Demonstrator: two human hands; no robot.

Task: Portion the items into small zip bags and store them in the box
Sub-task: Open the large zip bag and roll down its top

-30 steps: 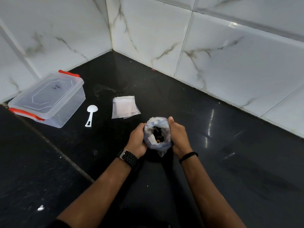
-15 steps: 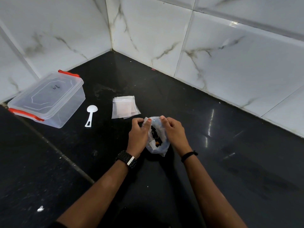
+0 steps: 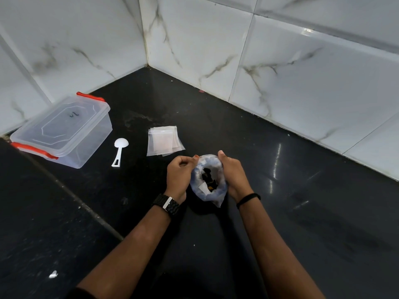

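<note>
A clear plastic bag (image 3: 217, 194) with dark and orange items inside stands on the black counter, its mouth held wide. My left hand (image 3: 179, 176) pinches the bag's left rim. My right hand (image 3: 233, 174) grips its right rim. A stack of small zip bags (image 3: 163, 140) lies flat just beyond my left hand. A white scoop (image 3: 119, 151) lies to their left. The clear box (image 3: 62, 130) with red clips sits lidded at the far left.
White marble-look tiled walls (image 3: 302, 67) meet in a corner behind the counter. A grout seam (image 3: 82, 207) runs diagonally across the counter at the left. A small white scrap (image 3: 53, 274) lies near the lower left.
Both hands have spread apart again, pulling the bag's mouth wider after drawing it narrower half a second ago. The other items have not moved.
</note>
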